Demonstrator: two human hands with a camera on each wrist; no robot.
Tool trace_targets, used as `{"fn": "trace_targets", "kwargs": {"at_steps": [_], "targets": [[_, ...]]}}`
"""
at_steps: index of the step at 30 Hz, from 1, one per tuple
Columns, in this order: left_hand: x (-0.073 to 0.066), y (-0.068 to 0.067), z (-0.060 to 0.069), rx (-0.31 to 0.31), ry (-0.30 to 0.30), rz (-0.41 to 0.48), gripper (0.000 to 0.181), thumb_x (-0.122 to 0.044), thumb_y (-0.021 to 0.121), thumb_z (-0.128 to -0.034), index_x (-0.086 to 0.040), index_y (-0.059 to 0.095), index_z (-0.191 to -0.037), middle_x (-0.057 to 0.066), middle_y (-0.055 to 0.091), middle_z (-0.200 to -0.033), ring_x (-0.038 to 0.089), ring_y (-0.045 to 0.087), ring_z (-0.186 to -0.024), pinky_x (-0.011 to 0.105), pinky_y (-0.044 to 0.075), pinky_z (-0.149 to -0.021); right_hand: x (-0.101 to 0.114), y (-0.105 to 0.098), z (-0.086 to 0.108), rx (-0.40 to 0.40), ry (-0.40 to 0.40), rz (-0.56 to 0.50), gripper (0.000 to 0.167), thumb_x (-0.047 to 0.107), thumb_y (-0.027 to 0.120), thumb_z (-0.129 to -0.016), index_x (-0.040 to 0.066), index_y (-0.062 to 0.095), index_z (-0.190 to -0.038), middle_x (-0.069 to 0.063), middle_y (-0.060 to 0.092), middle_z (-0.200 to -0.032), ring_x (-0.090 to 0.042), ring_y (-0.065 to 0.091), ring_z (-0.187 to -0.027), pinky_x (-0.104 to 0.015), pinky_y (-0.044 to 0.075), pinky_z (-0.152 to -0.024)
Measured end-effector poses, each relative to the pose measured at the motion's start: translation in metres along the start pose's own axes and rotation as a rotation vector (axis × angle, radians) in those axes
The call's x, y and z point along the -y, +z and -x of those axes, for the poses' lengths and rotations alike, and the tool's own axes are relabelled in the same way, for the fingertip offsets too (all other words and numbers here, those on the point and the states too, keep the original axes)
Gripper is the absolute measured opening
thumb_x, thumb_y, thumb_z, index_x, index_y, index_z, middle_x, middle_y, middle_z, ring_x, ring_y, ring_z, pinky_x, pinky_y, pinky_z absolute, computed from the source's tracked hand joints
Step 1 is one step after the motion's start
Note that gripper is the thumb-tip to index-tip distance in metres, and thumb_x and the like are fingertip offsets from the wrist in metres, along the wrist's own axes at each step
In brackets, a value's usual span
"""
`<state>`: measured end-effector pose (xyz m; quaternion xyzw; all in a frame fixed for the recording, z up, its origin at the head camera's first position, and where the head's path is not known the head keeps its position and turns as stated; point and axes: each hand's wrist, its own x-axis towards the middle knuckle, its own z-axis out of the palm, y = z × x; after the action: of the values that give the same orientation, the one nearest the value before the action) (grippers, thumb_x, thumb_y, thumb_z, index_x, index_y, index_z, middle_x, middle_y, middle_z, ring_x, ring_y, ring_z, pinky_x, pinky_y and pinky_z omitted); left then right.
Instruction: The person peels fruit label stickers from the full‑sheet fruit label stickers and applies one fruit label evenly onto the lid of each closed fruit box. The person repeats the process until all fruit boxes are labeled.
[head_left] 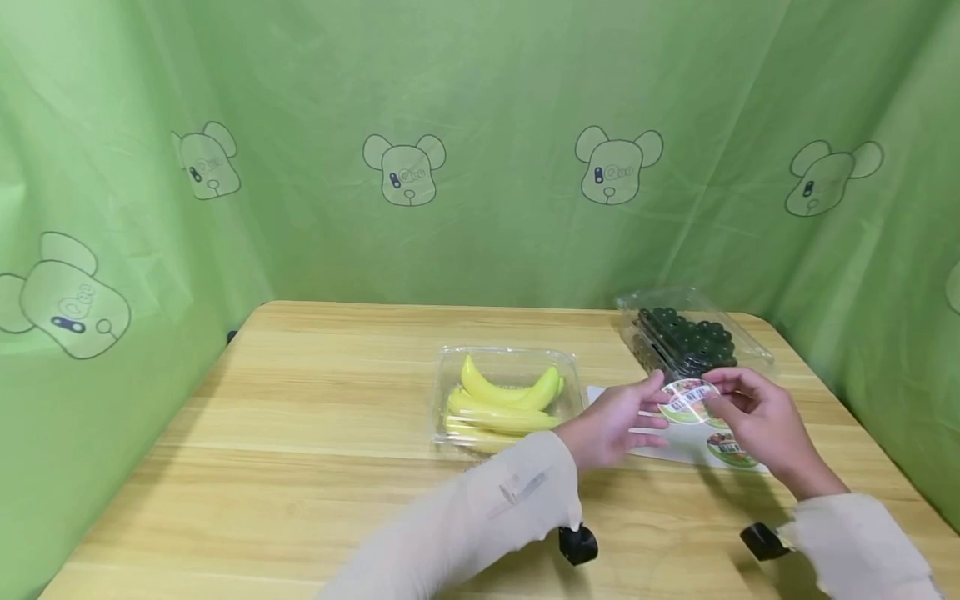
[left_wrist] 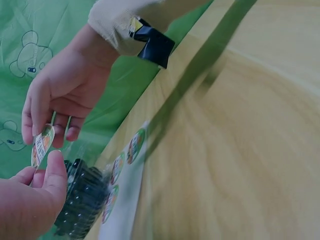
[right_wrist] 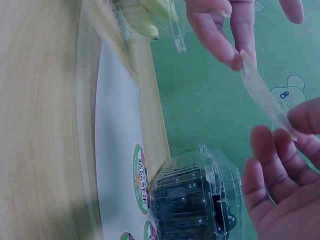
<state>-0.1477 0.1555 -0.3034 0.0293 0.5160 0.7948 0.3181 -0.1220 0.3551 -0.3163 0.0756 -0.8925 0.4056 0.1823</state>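
Observation:
My right hand pinches a round fruit label sticker between thumb and fingers at its right edge. In the right wrist view the sticker appears nearly edge-on and slightly bowed. My left hand is at the opposite edge, its fairly straight fingertips touching the sticker. Below both hands lies a white sticker sheet bearing more round labels. Behind the hands stands a clear plastic clamshell box of dark grapes. Left of my left hand is a clear box with yellow bananas.
Everything lies on a light wooden table. A green curtain printed with bear heads surrounds its back and sides. Black straps hang at both sleeve cuffs.

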Motion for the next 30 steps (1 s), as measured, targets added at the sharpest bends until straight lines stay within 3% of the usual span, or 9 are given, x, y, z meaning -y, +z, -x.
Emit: {"fn": "trace_targets", "kwargs": {"at_steps": [7, 14, 21, 30], "targets": [[-0.008, -0.004, 0.003, -0.054, 0.03, -0.142, 0.024, -0.02, 0.064, -0.0935, 0.001, 0.065, -0.106, 0.006, 0.063, -0.096, 0.027, 0.061, -0.096, 0.04, 0.055, -0.086, 0.0, 0.004, -0.002, 0.085, -0.049, -0.094, 0.024, -0.008, 0.064, -0.087, -0.008, 0.059, -0.111, 0.002, 0.06, -0.085, -0.009, 0.059, -0.066, -0.023, 0.052, -0.049], [-0.016, -0.014, 0.009, -0.104, 0.089, -0.305, 0.01, -0.008, 0.067, -0.0908, -0.003, 0.068, -0.1, 0.002, 0.066, -0.089, 0.02, 0.065, -0.082, 0.034, 0.057, -0.078, 0.006, 0.008, -0.004, 0.149, -0.016, -0.072, 0.023, 0.002, 0.067, -0.09, -0.002, 0.061, -0.112, -0.003, 0.061, -0.082, -0.011, 0.056, -0.061, -0.029, 0.049, -0.041], [-0.026, -0.025, 0.012, -0.139, 0.106, -0.275, 0.008, 0.0, 0.065, -0.0899, 0.001, 0.068, -0.097, 0.006, 0.066, -0.086, 0.023, 0.066, -0.081, 0.032, 0.058, -0.077, 0.017, 0.015, -0.011, 0.19, -0.01, -0.049, 0.024, 0.007, 0.069, -0.09, 0.002, 0.063, -0.113, -0.006, 0.063, -0.08, -0.012, 0.056, -0.059, -0.029, 0.043, -0.035], [-0.039, -0.041, 0.019, -0.112, 0.175, -0.352, 0.009, 0.0, 0.066, -0.0895, 0.002, 0.067, -0.098, 0.005, 0.066, -0.088, 0.02, 0.066, -0.08, 0.027, 0.057, -0.076, 0.033, 0.028, -0.021, 0.189, -0.059, -0.097, 0.024, 0.002, 0.07, -0.088, -0.003, 0.063, -0.11, -0.007, 0.063, -0.083, -0.013, 0.06, -0.064, -0.023, 0.051, -0.052]]}}
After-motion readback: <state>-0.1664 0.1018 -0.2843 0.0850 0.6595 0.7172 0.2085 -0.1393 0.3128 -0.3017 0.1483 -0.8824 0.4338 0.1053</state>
